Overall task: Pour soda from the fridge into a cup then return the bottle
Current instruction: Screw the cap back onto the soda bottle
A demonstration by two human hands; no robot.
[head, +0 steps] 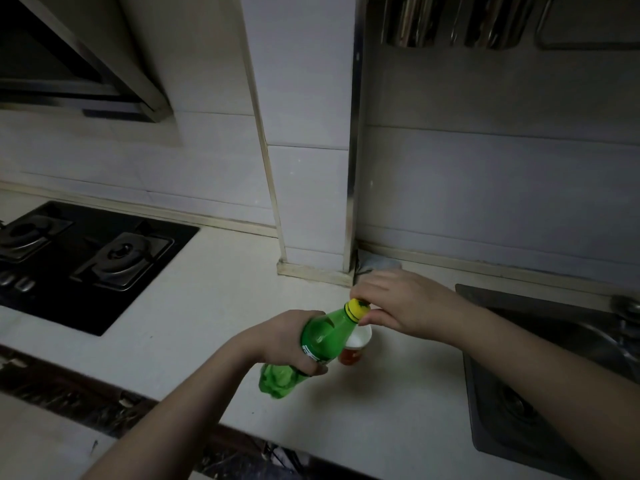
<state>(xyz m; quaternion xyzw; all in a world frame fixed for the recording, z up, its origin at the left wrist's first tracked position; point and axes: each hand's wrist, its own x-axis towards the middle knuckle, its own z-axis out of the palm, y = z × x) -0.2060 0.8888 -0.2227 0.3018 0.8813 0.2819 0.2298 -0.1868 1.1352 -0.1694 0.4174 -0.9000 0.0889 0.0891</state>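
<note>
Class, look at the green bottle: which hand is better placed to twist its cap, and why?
Right. The right hand already pinches the yellow cap, while the left hand grips the green bottle, steadying it.

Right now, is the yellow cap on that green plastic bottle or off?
On. The yellow cap sits on the tilted green plastic bottle; the right hand pinches it, the left hand grips the body.
</note>
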